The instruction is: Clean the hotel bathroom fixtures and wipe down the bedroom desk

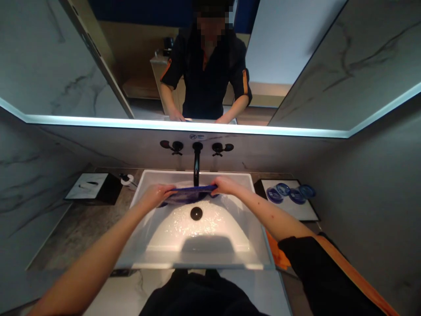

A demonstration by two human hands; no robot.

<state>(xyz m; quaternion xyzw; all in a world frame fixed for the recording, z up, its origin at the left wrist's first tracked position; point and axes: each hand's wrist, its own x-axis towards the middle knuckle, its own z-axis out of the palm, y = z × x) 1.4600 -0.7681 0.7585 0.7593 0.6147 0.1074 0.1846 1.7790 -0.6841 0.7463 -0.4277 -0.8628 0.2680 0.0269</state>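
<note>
Over the white sink [259, 245], both hands hold a blue cloth [192, 193] stretched flat between them, just below the spout of the black faucet [196, 164] and above the black drain [196, 213]. The left hand [154, 196] is closed over the cloth's left end, fingers curled on top; the right hand [225, 185] pinches the right end, thumb side toward the faucet. The basin under the cloth looks wet and glistens around the drain.

Judging from this, the cloth is pulled fairly taut, so a slack grip on either end could drop it into the wet basin (or over the drain). Water striking a cloth held this flat could also splash past the sink rim onto the counter.

Left of the sink sits a dark tissue box [94, 186] with a small white fitting [126, 179] beside it. Right of the sink, a tray [305, 213] carries round blue-lidded items [289, 193]; their print is too small to read. A small logo [196, 137] on the wall above the faucet is likewise illegible. An orange cloth [276, 256] lies at the sink's right edge.
</note>
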